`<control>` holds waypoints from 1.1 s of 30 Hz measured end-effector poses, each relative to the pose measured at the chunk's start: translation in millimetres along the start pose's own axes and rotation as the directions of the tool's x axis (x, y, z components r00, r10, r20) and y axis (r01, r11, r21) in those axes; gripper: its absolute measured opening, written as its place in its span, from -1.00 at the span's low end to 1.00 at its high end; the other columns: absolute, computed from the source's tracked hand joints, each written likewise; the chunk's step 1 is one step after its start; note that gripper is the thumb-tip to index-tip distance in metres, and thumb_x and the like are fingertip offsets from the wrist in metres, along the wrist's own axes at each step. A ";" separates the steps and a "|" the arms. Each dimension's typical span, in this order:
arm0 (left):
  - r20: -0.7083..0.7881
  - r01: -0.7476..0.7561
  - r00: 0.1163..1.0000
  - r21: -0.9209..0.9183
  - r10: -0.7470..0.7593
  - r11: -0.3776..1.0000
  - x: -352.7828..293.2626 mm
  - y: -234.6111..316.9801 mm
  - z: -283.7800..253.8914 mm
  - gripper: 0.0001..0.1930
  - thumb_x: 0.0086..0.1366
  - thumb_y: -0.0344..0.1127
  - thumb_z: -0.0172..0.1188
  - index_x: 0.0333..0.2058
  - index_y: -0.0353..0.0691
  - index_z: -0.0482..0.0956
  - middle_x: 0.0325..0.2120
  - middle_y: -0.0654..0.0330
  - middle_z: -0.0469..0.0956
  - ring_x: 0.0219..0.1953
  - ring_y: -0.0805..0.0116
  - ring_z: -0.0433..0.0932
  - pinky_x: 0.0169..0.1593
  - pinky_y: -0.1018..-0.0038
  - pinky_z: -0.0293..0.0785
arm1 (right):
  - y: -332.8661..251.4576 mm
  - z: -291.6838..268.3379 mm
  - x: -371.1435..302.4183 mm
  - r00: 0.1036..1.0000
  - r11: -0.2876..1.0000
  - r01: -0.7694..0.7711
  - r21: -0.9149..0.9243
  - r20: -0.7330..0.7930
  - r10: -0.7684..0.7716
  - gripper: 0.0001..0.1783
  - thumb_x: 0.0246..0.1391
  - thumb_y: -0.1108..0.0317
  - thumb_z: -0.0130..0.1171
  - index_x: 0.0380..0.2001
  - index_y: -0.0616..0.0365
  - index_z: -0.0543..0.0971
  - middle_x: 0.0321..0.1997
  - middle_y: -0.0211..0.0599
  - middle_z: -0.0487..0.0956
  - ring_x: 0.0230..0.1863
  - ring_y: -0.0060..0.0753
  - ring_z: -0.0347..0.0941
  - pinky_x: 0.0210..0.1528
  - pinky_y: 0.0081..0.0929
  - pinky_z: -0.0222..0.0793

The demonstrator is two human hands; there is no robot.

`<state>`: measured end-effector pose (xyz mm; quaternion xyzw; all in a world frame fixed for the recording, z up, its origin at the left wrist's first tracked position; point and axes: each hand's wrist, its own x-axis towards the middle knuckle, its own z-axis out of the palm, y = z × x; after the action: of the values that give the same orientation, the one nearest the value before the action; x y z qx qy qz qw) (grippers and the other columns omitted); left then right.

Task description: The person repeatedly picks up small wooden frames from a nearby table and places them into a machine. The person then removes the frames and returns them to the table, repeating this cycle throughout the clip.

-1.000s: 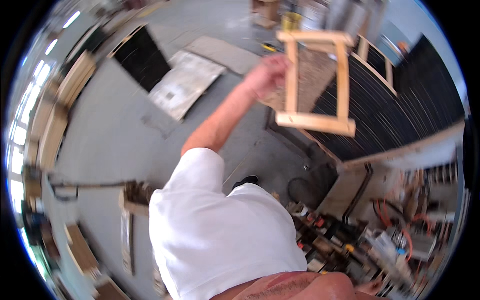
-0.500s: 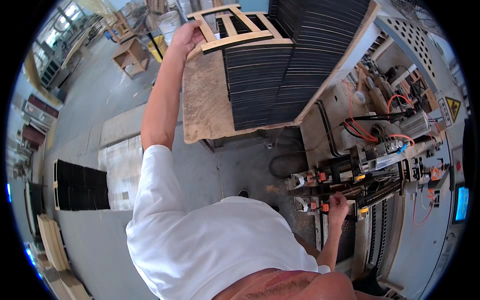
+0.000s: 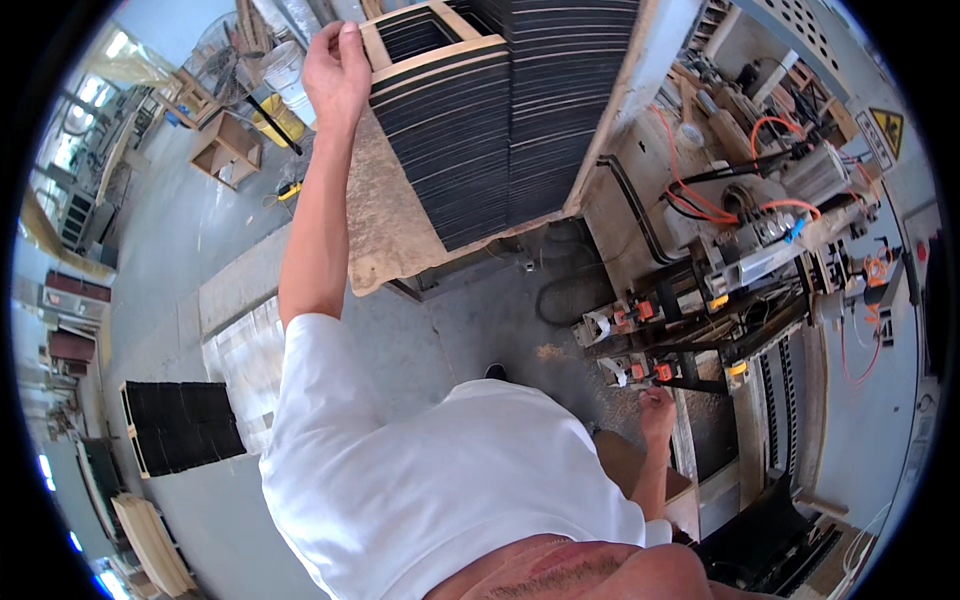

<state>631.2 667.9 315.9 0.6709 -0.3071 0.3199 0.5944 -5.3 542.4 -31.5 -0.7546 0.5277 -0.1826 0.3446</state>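
Note:
My left hand (image 3: 338,75) is stretched far forward, closed at the left end of the top wooden frame (image 3: 440,57). That frame has pale bars and dark edges, and it lies flush on a tall stack of black-edged frames (image 3: 455,150). My fingertips are partly hidden behind its edge. Low on the right, my right hand (image 3: 657,412) is held with its fingers curled together, just below a red-and-black clamp (image 3: 662,372) of the machine. Whatever is between those fingers, if anything, is too small to make out.
The stack stands on a worn wooden table (image 3: 385,225). On the right is a machine with an air cylinder (image 3: 815,172), orange hoses (image 3: 700,207) and metal rails. Another black stack (image 3: 185,428) sits on the floor at left, near a wooden box (image 3: 225,150) and yellow bucket (image 3: 278,120).
The top frame, raised and askew before, now lies level on the stack, my left hand still at its end. My right hand has moved slightly down and left. The whole view has shifted.

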 end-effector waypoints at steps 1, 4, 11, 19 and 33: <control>0.106 -0.196 0.977 0.130 0.183 0.972 0.8 12.1 -3.8 -0.50 0.27 0.06 0.09 -0.15 -0.36 0.56 -0.36 -0.07 0.62 -0.29 0.13 0.61 -0.16 0.29 0.50 | -3.3 -4.7 6.9 1.000 1.000 0.015 -0.012 0.024 -0.015 -0.81 -0.04 0.40 0.24 -0.33 0.26 0.60 -0.49 -0.24 0.60 -0.41 -0.49 0.52 -0.32 -0.51 0.41; 0.526 -0.506 0.799 0.325 0.292 0.799 -15.4 43.1 19.6 -0.40 0.22 0.15 0.11 -0.06 -0.33 0.51 -0.28 -0.12 0.60 -0.17 -0.05 0.57 -0.07 0.21 0.46 | -2.8 -20.8 11.6 0.999 0.997 0.029 0.065 0.032 -0.031 -0.81 -0.03 0.42 0.24 -0.32 0.28 0.59 -0.46 -0.21 0.61 -0.40 -0.50 0.53 -0.32 -0.52 0.41; 0.660 -0.433 0.751 0.468 0.021 0.770 -33.0 58.4 42.3 -0.44 0.10 0.15 0.23 0.01 -0.04 0.51 -0.21 0.07 0.61 -0.11 0.08 0.56 -0.08 0.23 0.48 | 16.2 -45.6 4.1 0.999 0.998 0.037 0.053 0.034 -0.039 -0.78 -0.03 0.41 0.25 -0.29 0.30 0.58 -0.43 -0.18 0.62 -0.39 -0.41 0.56 -0.30 -0.46 0.44; 0.540 -0.535 0.769 0.252 0.341 0.806 -43.9 89.1 53.7 -0.49 0.07 -0.03 0.34 -0.17 -0.35 0.50 -0.30 -0.11 0.56 -0.23 -0.04 0.54 -0.14 0.21 0.43 | 68.9 -93.1 -23.0 0.999 0.998 -0.051 0.030 -0.010 0.051 -0.68 -0.05 0.41 0.26 -0.18 0.28 0.55 -0.27 -0.04 0.62 -0.23 -0.25 0.58 -0.19 -0.39 0.46; 0.865 0.734 0.041 -0.366 0.501 0.572 -490.6 347.6 171.5 -0.77 0.32 -0.37 0.11 -0.13 -0.41 0.50 -0.39 0.18 0.59 -0.31 0.51 0.53 -0.18 0.57 0.46 | -202.3 -419.0 -152.0 0.537 0.484 -0.404 -0.776 -0.629 -0.561 -0.62 -0.21 0.45 0.40 -0.21 0.05 0.60 -0.09 -0.33 0.60 -0.06 -0.28 0.51 0.03 -0.39 0.39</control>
<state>69.1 476.6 120.0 0.3605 -0.6546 -0.4791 0.4603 -194.6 587.0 417.6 -0.6566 0.5936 -0.2438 -0.3963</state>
